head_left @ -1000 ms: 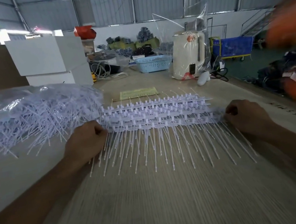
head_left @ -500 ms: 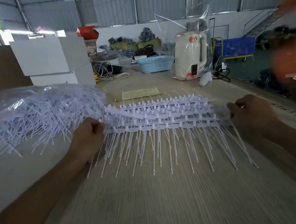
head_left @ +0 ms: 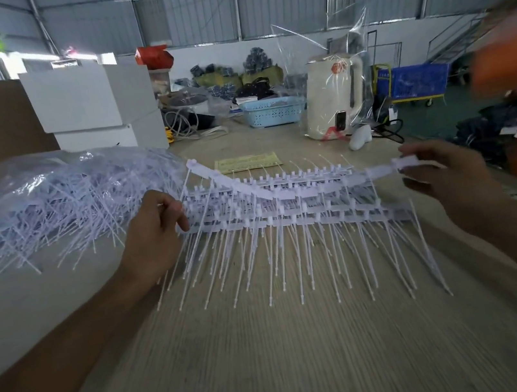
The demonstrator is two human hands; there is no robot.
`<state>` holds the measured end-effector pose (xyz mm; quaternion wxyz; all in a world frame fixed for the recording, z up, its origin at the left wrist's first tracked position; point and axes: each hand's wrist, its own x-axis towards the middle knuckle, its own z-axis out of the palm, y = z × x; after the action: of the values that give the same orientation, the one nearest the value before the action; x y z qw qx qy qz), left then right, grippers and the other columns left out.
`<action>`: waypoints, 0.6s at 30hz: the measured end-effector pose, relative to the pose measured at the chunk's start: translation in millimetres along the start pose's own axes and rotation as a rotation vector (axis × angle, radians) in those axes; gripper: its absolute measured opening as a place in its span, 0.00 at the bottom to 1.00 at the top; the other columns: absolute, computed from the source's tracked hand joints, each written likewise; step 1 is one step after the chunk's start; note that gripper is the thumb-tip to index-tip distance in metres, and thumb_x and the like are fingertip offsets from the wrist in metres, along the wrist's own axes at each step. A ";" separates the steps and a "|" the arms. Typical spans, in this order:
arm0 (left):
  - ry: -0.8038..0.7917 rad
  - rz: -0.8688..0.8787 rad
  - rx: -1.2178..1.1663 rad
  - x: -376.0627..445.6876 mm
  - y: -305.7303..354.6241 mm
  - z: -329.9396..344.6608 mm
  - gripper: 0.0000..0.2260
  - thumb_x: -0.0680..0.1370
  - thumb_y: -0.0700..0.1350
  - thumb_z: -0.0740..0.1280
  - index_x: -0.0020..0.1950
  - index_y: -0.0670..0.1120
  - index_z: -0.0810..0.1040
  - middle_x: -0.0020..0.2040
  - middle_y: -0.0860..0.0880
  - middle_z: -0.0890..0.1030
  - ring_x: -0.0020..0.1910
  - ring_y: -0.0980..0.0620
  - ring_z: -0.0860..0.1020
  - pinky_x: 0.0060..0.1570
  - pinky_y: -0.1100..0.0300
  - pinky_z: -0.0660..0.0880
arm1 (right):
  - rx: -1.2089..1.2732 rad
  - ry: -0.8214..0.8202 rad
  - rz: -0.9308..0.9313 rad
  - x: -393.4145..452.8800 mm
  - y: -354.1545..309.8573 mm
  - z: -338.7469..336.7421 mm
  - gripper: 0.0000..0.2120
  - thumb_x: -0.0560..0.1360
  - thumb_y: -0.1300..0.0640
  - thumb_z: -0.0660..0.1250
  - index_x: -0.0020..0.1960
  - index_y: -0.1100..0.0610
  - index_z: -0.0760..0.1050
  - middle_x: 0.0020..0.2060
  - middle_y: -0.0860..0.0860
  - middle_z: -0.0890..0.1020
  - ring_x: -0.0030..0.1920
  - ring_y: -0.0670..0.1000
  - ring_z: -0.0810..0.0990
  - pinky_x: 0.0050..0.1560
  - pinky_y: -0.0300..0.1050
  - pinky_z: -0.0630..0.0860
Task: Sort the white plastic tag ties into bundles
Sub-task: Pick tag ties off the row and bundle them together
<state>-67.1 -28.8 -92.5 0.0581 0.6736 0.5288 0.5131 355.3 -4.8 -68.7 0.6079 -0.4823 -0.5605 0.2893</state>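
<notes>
Stack of tag ties (head_left: 286,211) lies mid-table (head_left: 276,362), heads in far rows, thin tails fanned toward the near edge. Top strip (head_left: 269,189) is raised above the stack, sagging in the middle. Right hand (head_left: 443,173) pinches the strip's right end between thumb and fingers. Left hand (head_left: 154,229) sits at the stack's left edge, fingers curled on the ties there; exact grip unclear. Loose ties fill a clear bag (head_left: 48,202) far left, touching the stack.
</notes>
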 end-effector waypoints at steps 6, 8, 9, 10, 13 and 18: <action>-0.009 -0.072 -0.114 -2.0 12.0 -2.6 0.05 0.82 0.29 0.54 0.50 0.34 0.68 0.39 0.32 0.75 0.29 0.60 0.76 0.33 0.71 0.69 | 0.437 0.034 0.127 -2.5 -23.0 0.9 0.14 0.78 0.69 0.65 0.49 0.53 0.84 0.52 0.56 0.82 0.43 0.50 0.85 0.48 0.45 0.82; 0.003 -0.102 -0.163 -3.4 18.3 -3.4 0.05 0.83 0.31 0.56 0.52 0.35 0.70 0.38 0.38 0.79 0.27 0.61 0.75 0.33 0.69 0.70 | 0.490 0.058 0.134 -6.3 -30.2 3.1 0.16 0.76 0.70 0.65 0.48 0.51 0.84 0.44 0.56 0.83 0.40 0.51 0.83 0.49 0.50 0.82; 0.014 -0.121 -0.224 -3.6 22.7 -3.5 0.05 0.83 0.32 0.57 0.55 0.35 0.71 0.38 0.39 0.81 0.27 0.62 0.76 0.32 0.69 0.71 | 0.517 0.072 0.142 -8.5 -33.8 4.6 0.17 0.75 0.71 0.64 0.48 0.51 0.84 0.40 0.55 0.82 0.38 0.52 0.82 0.49 0.52 0.82; 0.025 -0.149 -0.300 -4.1 28.1 -4.1 0.06 0.84 0.34 0.58 0.58 0.36 0.73 0.39 0.40 0.82 0.29 0.62 0.77 0.33 0.70 0.72 | 0.543 0.080 0.150 -10.8 -37.8 6.5 0.18 0.75 0.71 0.63 0.49 0.51 0.83 0.37 0.54 0.82 0.37 0.51 0.82 0.50 0.54 0.82; -0.055 -0.229 -0.466 -7.3 46.3 -6.3 0.10 0.84 0.40 0.61 0.61 0.45 0.79 0.45 0.47 0.86 0.43 0.57 0.81 0.43 0.61 0.75 | 0.588 0.052 0.167 -21.8 -50.9 16.1 0.16 0.74 0.70 0.63 0.52 0.53 0.82 0.44 0.55 0.83 0.45 0.53 0.84 0.56 0.58 0.81; -0.191 -0.196 -0.576 -20.8 83.6 0.8 0.09 0.81 0.38 0.66 0.52 0.49 0.84 0.54 0.54 0.85 0.55 0.54 0.82 0.51 0.57 0.77 | 0.406 -0.070 -0.072 -56.7 -74.4 45.9 0.13 0.78 0.66 0.64 0.50 0.53 0.85 0.52 0.54 0.85 0.56 0.58 0.84 0.59 0.53 0.80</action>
<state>-10.1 -80.8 -54.0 0.3449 0.6206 0.4164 0.5679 285.5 -70.6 -28.1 0.6825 -0.3194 -0.5285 0.3911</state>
